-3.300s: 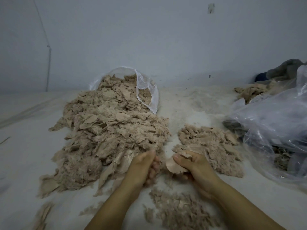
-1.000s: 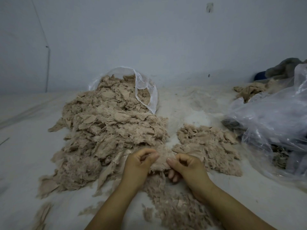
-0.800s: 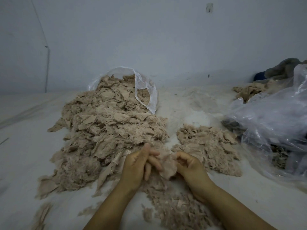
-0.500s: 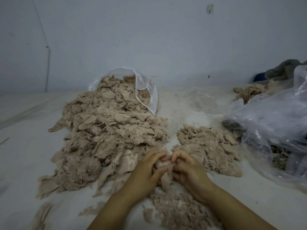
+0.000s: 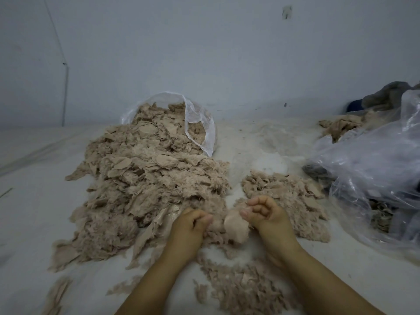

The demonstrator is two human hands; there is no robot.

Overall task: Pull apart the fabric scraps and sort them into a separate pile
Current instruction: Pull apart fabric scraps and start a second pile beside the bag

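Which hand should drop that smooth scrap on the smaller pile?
Probably the right hand: it pinches the smooth scrap and sits beside the smaller pile. The left hand grips fuzzy fabric by the big heap.

Single head-worn wide-angle view. Looks forward and down, close over the pale cloth-covered floor [image 5: 34,223], toward the grey-blue wall [image 5: 204,53].

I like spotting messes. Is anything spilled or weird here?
Yes. The clear bag lies tipped on its side, and its beige fabric scraps have spilled out in a big heap across the white surface. Loose bits are scattered near the person too.
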